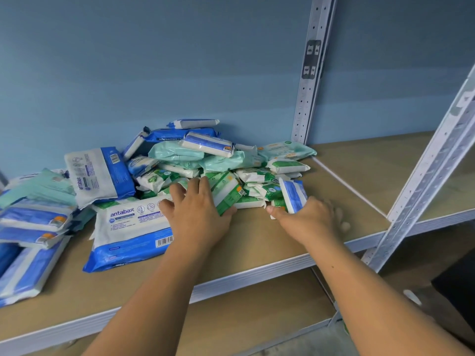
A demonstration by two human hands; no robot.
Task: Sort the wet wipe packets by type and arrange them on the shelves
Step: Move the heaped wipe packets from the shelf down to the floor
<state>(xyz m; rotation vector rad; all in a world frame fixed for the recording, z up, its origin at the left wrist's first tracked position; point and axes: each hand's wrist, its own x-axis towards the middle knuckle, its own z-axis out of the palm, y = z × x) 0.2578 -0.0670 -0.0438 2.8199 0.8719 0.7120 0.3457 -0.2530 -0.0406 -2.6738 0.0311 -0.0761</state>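
A plain blue wall [154, 60] fills the background. A white perforated metal upright [305, 104] stands against it, with a dark label [311, 59] partway up. A second perforated upright [421, 181] slants across the right side, nearer the camera. At the lower right sit a dark object [457, 291], a small white thing [412, 296] beside it, and grey floor [316, 340].

Left hand [198, 214] spread flat, palm down, right hand [308, 219] blurred, thumb extended
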